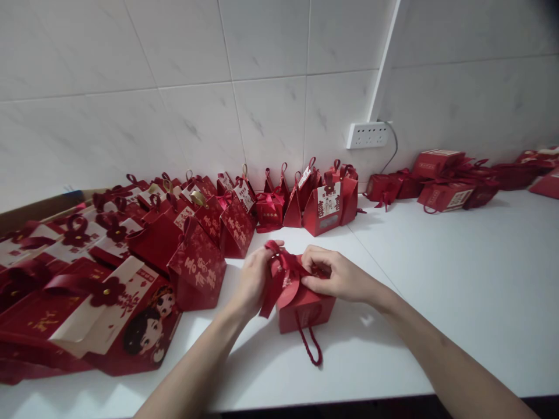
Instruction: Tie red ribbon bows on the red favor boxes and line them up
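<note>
A small red gift box (303,308) stands on the white counter (437,279) near its front edge, with a red cord handle hanging down its front. A red ribbon (283,273) runs over its top. My left hand (255,276) pinches the ribbon at the box's upper left. My right hand (334,273) rests on the box top at the right, fingers curled on the ribbon's other end.
Several finished red gift boxes (238,224) stand in rows along the tiled wall behind and to the left. Flat red boxes and sleeves (96,308) are piled at the left. More red boxes (445,186) lie at the back right. A wall socket (367,134) sits above.
</note>
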`<act>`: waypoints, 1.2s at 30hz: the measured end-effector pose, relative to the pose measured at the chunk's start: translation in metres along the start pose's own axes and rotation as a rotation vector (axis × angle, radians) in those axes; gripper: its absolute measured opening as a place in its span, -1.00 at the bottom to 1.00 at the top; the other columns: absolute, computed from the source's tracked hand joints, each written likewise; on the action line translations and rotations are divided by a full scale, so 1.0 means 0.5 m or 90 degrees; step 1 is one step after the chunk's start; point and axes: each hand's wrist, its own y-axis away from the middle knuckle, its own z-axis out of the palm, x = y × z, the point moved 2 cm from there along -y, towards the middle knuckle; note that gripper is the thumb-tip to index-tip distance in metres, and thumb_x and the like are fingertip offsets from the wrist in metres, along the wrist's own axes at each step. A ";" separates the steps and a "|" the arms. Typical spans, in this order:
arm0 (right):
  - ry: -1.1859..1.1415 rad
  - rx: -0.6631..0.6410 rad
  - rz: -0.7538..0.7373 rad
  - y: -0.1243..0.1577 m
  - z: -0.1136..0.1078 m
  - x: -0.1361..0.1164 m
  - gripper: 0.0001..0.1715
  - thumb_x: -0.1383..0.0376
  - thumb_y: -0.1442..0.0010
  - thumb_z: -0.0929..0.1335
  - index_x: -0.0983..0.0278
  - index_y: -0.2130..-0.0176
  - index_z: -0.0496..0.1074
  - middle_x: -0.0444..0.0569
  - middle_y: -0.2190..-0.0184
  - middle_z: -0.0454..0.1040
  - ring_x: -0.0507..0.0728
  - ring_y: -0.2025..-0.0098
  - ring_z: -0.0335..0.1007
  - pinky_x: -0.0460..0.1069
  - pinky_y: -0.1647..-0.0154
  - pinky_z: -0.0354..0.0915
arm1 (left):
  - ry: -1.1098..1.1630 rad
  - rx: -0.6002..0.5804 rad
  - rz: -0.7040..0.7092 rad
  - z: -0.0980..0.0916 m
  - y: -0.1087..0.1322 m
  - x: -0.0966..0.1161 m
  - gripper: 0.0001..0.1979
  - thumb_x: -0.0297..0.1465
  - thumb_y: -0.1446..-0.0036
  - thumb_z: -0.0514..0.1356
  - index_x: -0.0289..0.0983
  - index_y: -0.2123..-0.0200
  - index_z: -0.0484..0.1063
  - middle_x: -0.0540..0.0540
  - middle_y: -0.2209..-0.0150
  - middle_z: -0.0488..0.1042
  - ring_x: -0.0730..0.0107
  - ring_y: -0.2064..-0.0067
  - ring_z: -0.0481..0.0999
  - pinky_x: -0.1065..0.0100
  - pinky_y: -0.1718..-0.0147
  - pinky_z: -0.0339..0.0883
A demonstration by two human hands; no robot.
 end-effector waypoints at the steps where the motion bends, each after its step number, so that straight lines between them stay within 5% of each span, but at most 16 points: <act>1: 0.002 -0.002 0.005 0.000 0.001 -0.001 -0.84 0.39 -0.04 0.33 0.26 0.49 0.21 -0.15 0.41 0.25 0.01 0.40 0.17 -0.07 0.36 0.11 | 0.043 0.010 -0.015 -0.001 -0.003 0.002 -0.76 -0.30 0.09 0.15 -0.31 0.33 0.41 -0.06 0.37 0.44 0.38 0.35 0.42 0.40 0.37 0.29; 6: -0.014 0.001 0.007 0.000 0.001 -0.001 -0.82 0.36 -0.04 0.33 0.27 0.51 0.21 -0.15 0.41 0.25 0.00 0.40 0.17 -0.07 0.36 0.11 | 0.128 0.026 0.072 -0.020 -0.018 0.029 -0.85 -0.32 0.02 0.22 -0.31 0.42 0.44 -0.04 0.37 0.44 0.50 0.35 0.39 0.50 0.38 0.28; 12: -0.017 0.021 0.022 -0.002 0.005 0.006 -0.75 0.27 -0.07 0.34 0.27 0.51 0.17 -0.15 0.42 0.23 -0.01 0.44 0.14 -0.08 0.41 0.11 | 0.211 0.091 0.097 -0.054 -0.034 0.047 -0.78 -0.34 0.11 0.31 -0.30 0.50 0.32 0.09 0.55 0.31 0.68 0.62 0.14 0.54 0.57 0.16; 19: -0.008 0.075 0.058 -0.015 0.004 -0.006 -0.70 0.19 -0.16 0.27 0.29 0.52 0.22 -0.14 0.46 0.22 0.01 0.42 0.14 -0.04 0.37 0.14 | 0.213 0.065 0.124 -0.046 -0.041 0.075 -0.70 -0.31 0.17 0.34 -0.29 0.48 0.27 0.11 0.55 0.33 0.70 0.62 0.18 0.56 0.56 0.21; 24: -0.184 -0.098 0.120 -0.040 -0.025 -0.017 -0.72 0.15 -0.08 0.36 0.30 0.46 0.29 -0.21 0.58 0.18 -0.07 0.57 0.02 -0.13 0.60 -0.04 | 0.115 -0.021 0.143 -0.012 -0.059 0.141 -0.71 -0.30 0.20 0.36 -0.32 0.50 0.33 0.09 0.59 0.32 0.68 0.63 0.18 0.57 0.64 0.12; 28: -0.292 -0.084 0.118 -0.069 -0.056 -0.036 -0.65 0.08 -0.02 0.41 0.32 0.42 0.35 -0.28 0.63 0.08 -0.13 0.65 -0.16 -0.15 0.67 -0.21 | 0.035 -0.090 0.166 0.024 -0.068 0.191 -0.78 -0.34 0.14 0.35 -0.35 0.52 0.39 0.04 0.58 0.34 0.64 0.58 0.25 0.57 0.59 0.17; 36: -0.276 -0.073 0.038 -0.114 -0.111 -0.099 -0.61 0.04 -0.10 0.40 0.35 0.39 0.44 -0.16 0.54 0.30 -0.18 0.71 -0.12 -0.15 0.73 -0.24 | -0.086 -0.198 0.139 0.059 -0.067 0.218 -0.80 -0.32 0.05 0.26 -0.34 0.49 0.38 -0.03 0.48 0.44 0.59 0.58 0.34 0.51 0.59 0.26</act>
